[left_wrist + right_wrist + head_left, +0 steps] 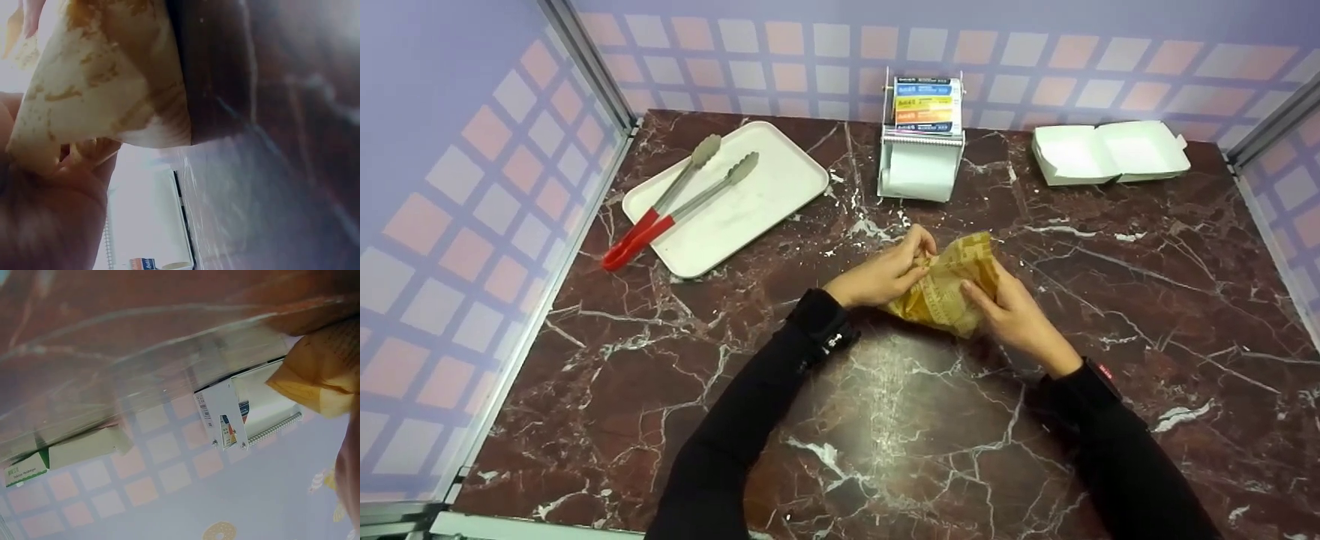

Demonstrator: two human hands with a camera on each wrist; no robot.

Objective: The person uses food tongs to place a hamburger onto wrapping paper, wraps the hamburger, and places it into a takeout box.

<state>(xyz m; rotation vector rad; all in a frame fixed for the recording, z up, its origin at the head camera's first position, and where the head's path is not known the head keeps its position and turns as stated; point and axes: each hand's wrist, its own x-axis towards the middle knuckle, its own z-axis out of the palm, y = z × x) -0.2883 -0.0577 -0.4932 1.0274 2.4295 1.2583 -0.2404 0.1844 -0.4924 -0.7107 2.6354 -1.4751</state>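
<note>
Between both hands is a yellow-brown printed paper wrapper (949, 292), creased and folded, with its upper corner standing up. My left hand (881, 274) pinches the wrapper's left side with bent fingers. On the opposite side my right hand (1020, 319) holds it, thumb across the front and the other fingers behind the paper. From the left wrist, the wrapper (107, 84) shows brown print and hangs beside the palm (53, 214). A folded corner of the wrapper (320, 379) juts out in the right wrist view. Whatever may lie inside the paper is hidden.
A cream tray (757, 206) at the back left bears red-handled tongs (641, 240). Behind the hands stands a white roll dispenser (921, 169) with colourful boxes on top. An opened white carton (1140, 154) lies back right. Patterned walls enclose the dark marbled table (885, 450).
</note>
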